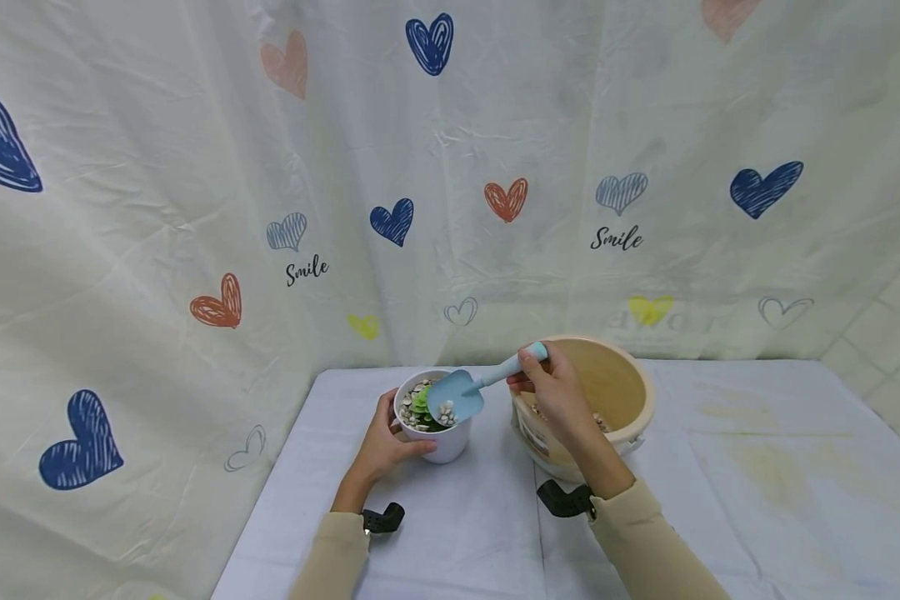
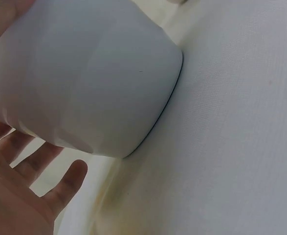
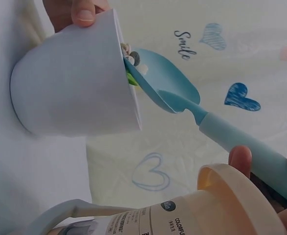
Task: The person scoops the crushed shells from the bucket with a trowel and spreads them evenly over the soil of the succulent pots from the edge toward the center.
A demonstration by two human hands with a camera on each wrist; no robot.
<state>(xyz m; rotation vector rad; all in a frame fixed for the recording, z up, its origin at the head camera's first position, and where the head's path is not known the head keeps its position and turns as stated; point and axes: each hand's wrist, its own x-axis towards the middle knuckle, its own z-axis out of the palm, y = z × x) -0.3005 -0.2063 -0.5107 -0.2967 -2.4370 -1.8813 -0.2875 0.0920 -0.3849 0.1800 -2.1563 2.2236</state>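
Observation:
My right hand (image 1: 553,387) grips the handle of a light blue trowel (image 1: 501,371). The trowel's blade tilts over the rim of a white flower pot (image 1: 446,446), with a few pale pebbles (image 1: 447,412) on it. Inside the pot, a green succulent (image 1: 420,408) sits among small stones. My left hand (image 1: 386,442) holds the pot from its left side, thumb at the front and fingers around the far side. In the left wrist view, the pot's base (image 2: 153,127) stands on the white cloth. The right wrist view shows the blade (image 3: 158,78) right at the pot's rim.
A cream bucket (image 1: 641,396) stands right of the pot, below my right hand, with some pebbles (image 1: 600,422) inside. Its handle (image 3: 65,213) hangs down. White cloth (image 1: 720,517) covers the table. A heart-printed curtain (image 1: 540,275) hangs directly behind it.

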